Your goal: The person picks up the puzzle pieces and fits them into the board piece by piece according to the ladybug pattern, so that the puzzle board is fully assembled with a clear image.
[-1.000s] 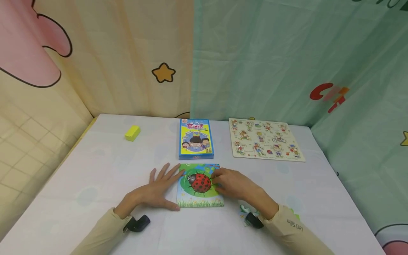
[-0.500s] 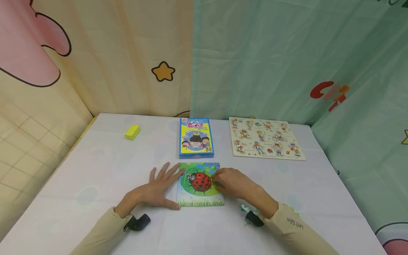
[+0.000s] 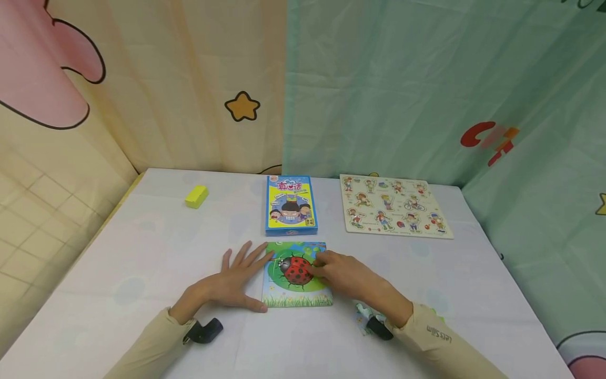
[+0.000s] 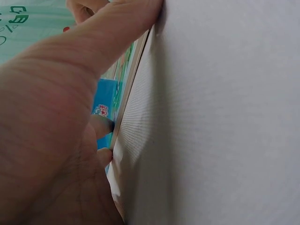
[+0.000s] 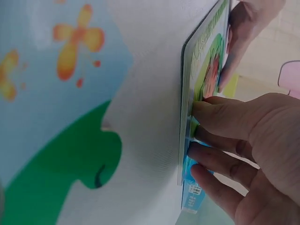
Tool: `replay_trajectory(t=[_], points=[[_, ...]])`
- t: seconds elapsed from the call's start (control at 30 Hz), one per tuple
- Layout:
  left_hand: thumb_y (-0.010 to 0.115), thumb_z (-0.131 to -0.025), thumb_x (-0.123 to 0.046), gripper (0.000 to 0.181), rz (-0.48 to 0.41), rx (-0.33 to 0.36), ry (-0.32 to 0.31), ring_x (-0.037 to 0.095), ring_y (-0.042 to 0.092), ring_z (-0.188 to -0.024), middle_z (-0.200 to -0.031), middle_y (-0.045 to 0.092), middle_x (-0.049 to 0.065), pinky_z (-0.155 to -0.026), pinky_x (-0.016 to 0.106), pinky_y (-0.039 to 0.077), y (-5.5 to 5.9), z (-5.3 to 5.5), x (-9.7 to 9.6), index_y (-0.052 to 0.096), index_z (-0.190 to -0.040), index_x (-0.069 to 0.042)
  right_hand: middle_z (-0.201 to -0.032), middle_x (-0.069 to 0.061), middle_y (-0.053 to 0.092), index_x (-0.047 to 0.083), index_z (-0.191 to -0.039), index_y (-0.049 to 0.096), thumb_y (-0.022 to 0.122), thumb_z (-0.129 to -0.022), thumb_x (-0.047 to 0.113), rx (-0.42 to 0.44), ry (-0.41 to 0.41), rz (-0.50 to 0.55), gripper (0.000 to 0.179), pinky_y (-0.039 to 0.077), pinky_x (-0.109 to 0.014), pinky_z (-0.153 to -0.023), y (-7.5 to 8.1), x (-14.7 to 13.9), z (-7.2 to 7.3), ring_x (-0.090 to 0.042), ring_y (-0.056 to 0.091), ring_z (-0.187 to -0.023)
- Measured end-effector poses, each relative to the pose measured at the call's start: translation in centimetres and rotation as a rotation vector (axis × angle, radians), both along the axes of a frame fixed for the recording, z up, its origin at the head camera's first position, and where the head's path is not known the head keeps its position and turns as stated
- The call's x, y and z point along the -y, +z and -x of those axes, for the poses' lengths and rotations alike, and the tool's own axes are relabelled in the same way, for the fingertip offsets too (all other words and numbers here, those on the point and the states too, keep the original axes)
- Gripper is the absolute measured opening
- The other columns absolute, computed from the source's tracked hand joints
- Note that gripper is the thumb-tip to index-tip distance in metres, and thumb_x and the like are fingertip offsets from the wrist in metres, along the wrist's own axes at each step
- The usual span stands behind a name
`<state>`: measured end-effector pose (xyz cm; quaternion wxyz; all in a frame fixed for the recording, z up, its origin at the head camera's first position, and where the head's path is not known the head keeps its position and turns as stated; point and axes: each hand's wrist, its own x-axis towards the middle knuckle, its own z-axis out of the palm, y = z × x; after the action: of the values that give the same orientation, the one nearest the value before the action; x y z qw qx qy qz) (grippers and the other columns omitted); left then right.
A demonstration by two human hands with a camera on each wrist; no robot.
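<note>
A square ladybug jigsaw puzzle (image 3: 295, 302) lies flat on the white table. My left hand (image 3: 232, 284) rests along its left edge with fingers spread, the fingertips on the upper left and the thumb at the lower left corner. My right hand (image 3: 347, 273) is over the puzzle's right side. In the right wrist view its thumb and fingertips press on the puzzle surface, and no loose piece shows between them. Loose jigsaw pieces (image 3: 363, 315) lie under the right wrist, partly hidden by it; one green-and-blue piece (image 5: 61, 154) with orange flowers fills the near side of the right wrist view.
Just behind the puzzle is a blue and yellow card box (image 3: 291, 205). A wooden picture board (image 3: 395, 208) with small figures lies at the back right, and a yellow-green block (image 3: 197, 197) at the back left. Printed curtains (image 3: 369, 95) hang behind the table.
My right thumb has moved left onto the ladybug's right side, and the right fingers have shifted slightly on the puzzle. The left hand has stayed where it was.
</note>
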<state>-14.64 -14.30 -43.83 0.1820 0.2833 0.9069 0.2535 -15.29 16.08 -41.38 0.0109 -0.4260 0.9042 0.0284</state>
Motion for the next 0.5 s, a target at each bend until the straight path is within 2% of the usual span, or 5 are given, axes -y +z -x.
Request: replay_trajectory(t=[0.13, 0.3, 0.37, 0.5], points=[[0.082, -0.074, -0.059, 0.117, -0.003, 0.006, -0.001, 0.046, -0.012, -0.152, -0.170, 0.000, 0.012, -0.110, 0.076, -0.013, 0.2, 0.0, 0.0, 0.018, -0.161, -0.014, -0.117, 0.000, 0.061, 0.020, -0.132, 0.068, 0.064, -0.098, 0.013, 0.081, 0.005, 0.026, 0.035, 0.056, -0.027, -0.081, 0.1, -0.5, 0.3, -0.015, 0.056, -0.105], [0.082, -0.074, -0.058, 0.117, -0.007, 0.002, 0.003, 0.046, -0.012, -0.152, -0.170, 0.001, 0.011, -0.110, 0.076, -0.013, 0.2, 0.1, 0.0, 0.018, -0.161, -0.014, -0.131, -0.003, 0.055, 0.014, -0.143, 0.057, 0.058, -0.102, 0.014, 0.369, 0.002, 0.134, 0.041, 0.051, -0.033, -0.097, 0.6, -1.9, 1.3, -0.018, 0.050, -0.117], [0.082, -0.073, -0.059, 0.118, -0.006, 0.001, 0.004, 0.046, -0.012, -0.152, -0.170, 0.000, 0.011, -0.110, 0.076, -0.013, 0.1, 0.1, 0.0, 0.018, -0.161, -0.014, -0.138, -0.004, 0.054, 0.013, -0.147, 0.052, 0.056, -0.102, 0.011, 0.459, 0.011, 0.185, 0.045, 0.047, -0.038, -0.105, 0.7, -2.6, 1.7, -0.020, 0.051, -0.126], [0.082, -0.073, -0.060, 0.118, -0.008, 0.001, 0.002, 0.046, -0.012, -0.152, -0.170, 0.000, 0.011, -0.110, 0.076, -0.012, -0.2, 0.1, -0.1, 0.018, -0.161, -0.015, -0.150, -0.006, 0.051, 0.013, -0.151, 0.046, 0.055, -0.102, 0.012, 0.526, 0.014, 0.263, 0.049, 0.042, -0.045, -0.113, 1.1, -3.8, 1.9, -0.025, 0.047, -0.140]])
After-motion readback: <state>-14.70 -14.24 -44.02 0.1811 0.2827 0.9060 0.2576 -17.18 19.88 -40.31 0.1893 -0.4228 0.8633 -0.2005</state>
